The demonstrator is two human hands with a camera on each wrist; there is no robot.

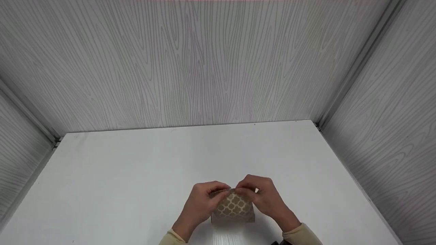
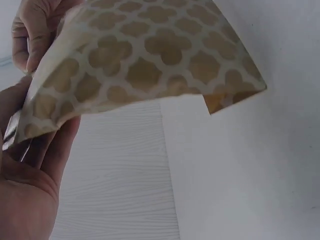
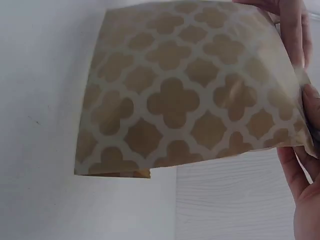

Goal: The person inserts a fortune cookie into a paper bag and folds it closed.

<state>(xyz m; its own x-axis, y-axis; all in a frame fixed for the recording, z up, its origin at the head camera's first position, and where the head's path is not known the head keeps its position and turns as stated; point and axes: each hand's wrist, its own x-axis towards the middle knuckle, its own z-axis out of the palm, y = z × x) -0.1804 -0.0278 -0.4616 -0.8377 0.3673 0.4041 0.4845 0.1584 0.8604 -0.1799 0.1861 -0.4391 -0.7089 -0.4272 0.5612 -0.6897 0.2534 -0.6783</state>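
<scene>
A small tan bag [image 1: 232, 208] with a pale quatrefoil lattice stands over the front middle of the white table. Its top edge is pinched by both hands, which almost meet there. My left hand [image 1: 199, 200] grips the left part of that edge, thumb on the near side; my right hand [image 1: 264, 195] pinches the right part. Up close in the left wrist view, the bag [image 2: 150, 55] looks thin and slightly glossy, with a folded flap at its bottom corner. The right wrist view shows the same bag [image 3: 172, 102] spread flat and broad. Its contents, if any, are hidden.
The white tabletop [image 1: 136, 170] spreads out around the hands. Grey wood-grain panels enclose it, with a back panel [image 1: 190, 68], a right panel [image 1: 391, 119] and a left panel [image 1: 20, 153]. A small dark object [image 1: 281, 243] shows at the bottom edge near the right sleeve.
</scene>
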